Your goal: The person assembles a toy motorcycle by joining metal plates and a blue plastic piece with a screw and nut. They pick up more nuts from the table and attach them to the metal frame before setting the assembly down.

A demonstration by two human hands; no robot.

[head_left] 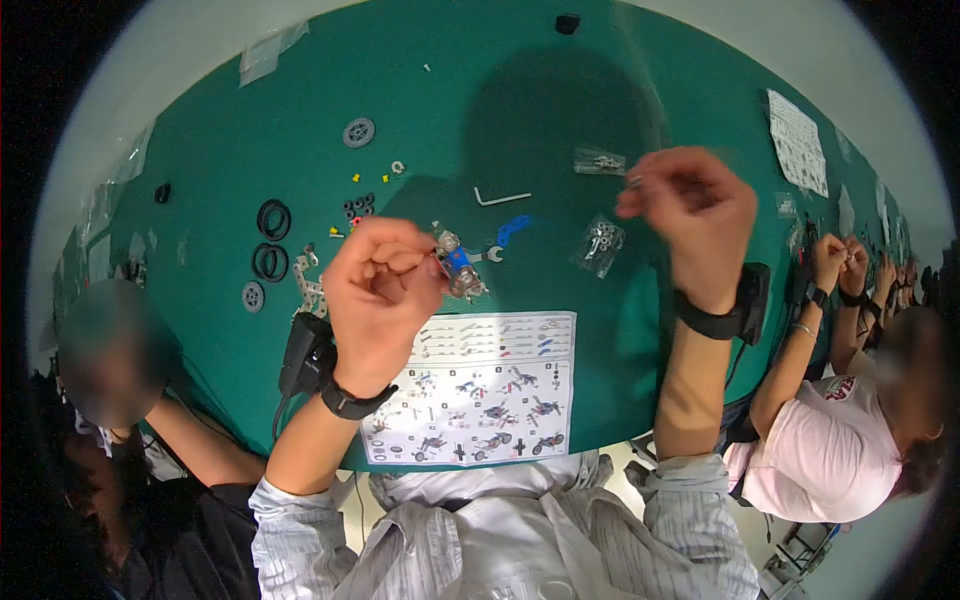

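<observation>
My left hand (382, 280) is closed, its fingertips pinching a small model assembly (460, 272) of silvery metal and blue parts. A small open-end wrench (490, 255) lies just right of the assembly, beside a blue bent piece (513, 229). My right hand (700, 195) is raised at the right, thumb and fingers pinched together; a small dark bit shows at the fingertips, too small to name. Near that hand lie a clear bag of screws (600, 162) and another clear bag of small metal parts (600, 245). Between my hands rests an L-shaped hex key (502, 198).
A printed instruction sheet (470, 390) lies before me on the green table (420, 110). At left are grey wheels (359, 132), black tires (273, 218), perforated metal brackets (307, 285) and small yellow pieces (385, 178). A person (830, 440) works at right; another (190, 450) sits at left.
</observation>
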